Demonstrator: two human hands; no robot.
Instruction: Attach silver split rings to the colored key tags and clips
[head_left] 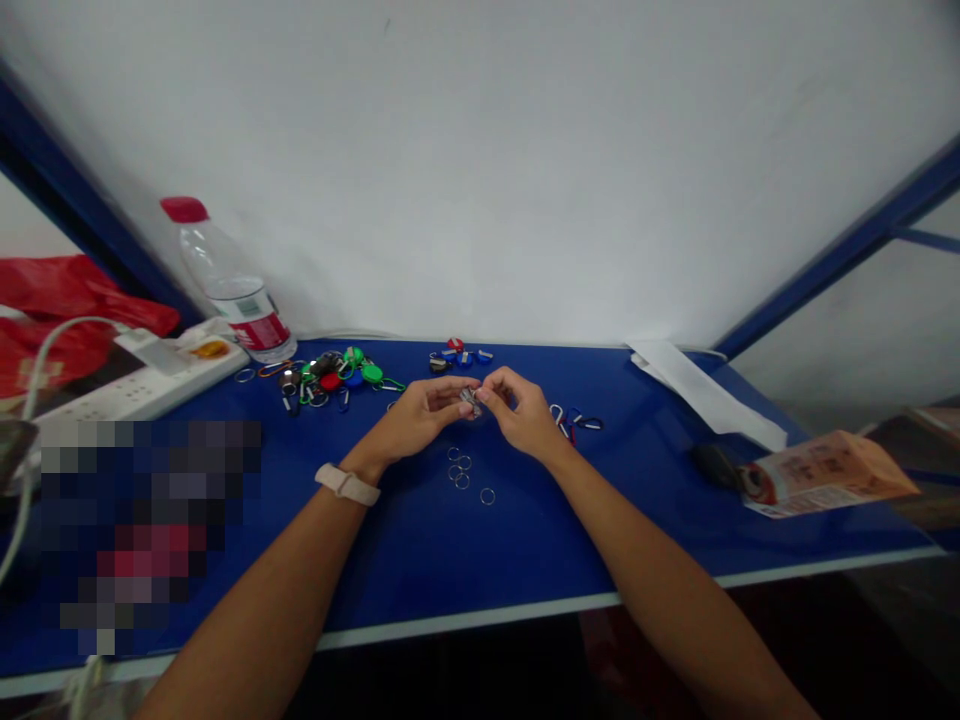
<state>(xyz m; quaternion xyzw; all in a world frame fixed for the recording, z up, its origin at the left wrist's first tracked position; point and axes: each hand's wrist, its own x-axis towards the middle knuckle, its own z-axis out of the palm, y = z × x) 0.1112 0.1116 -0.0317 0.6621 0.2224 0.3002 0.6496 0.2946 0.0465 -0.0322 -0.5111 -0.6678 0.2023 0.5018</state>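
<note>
Left fingers: thumb and fingertips of the left hand (415, 418) nearly closed around a small greyish piece (469, 398), seemingly to steady it.
Right fingers: the right hand (523, 415) pinches at the piece's near-right edge, thumb against forefinger, probably for fine control; the exact contact is too small to tell.
Held piece: raised over the desk (420, 570) between both hands, likely so each can reach it.
Metal rings (458, 474): loosely spread just below the hands, within easy reach.
Clip pile (330, 380): heaped left, leaving the middle free for handling.
Coloured reels (465, 358): grouped beyond the hands, apart from the pile.
Carabiners (585, 422): beside the right wrist.
</note>
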